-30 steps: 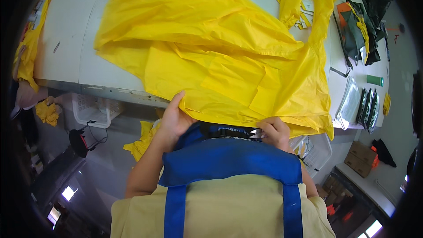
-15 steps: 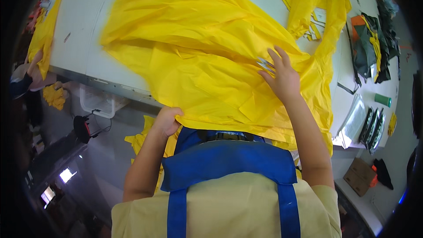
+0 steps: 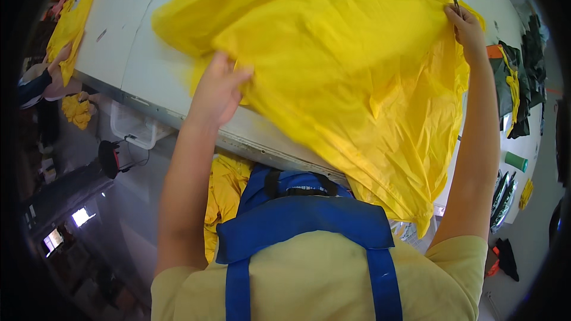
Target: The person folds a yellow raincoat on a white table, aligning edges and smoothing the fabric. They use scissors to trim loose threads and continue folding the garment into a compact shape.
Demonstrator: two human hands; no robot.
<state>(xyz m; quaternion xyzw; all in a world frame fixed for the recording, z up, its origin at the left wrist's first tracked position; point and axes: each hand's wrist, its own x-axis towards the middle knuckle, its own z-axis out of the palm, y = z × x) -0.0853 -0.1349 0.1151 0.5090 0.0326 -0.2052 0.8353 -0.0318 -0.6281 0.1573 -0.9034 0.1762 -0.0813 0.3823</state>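
A large yellow garment (image 3: pixel 333 53) of thin, creased fabric spreads across the table, one corner hanging over the near edge. At its left edge is my left hand (image 3: pixel 217 95), slightly smeared by motion, thumb and fingers apart against the cloth. Up at the far right, my right hand (image 3: pixel 468 27) is closed on the garment's edge. Small metal thread snips (image 3: pixel 455 1) stick up from that same hand, blades pointing away from me. Most of the snips is hidden in the fingers.
The white table (image 3: pixel 113 41) has a metal front edge. Under it stand a white plastic basket (image 3: pixel 134 134) and more yellow cloth (image 3: pixel 229 175). Dark garments (image 3: pixel 517 89) and a green roll (image 3: pixel 516 161) lie at the right. Another person's hand (image 3: pixel 64 52) holds yellow cloth at far left.
My left hand has moved up and away from the near hem, flipping the garment's left side over. My right hand has gone far right with the snips and now grips the fabric's edge.
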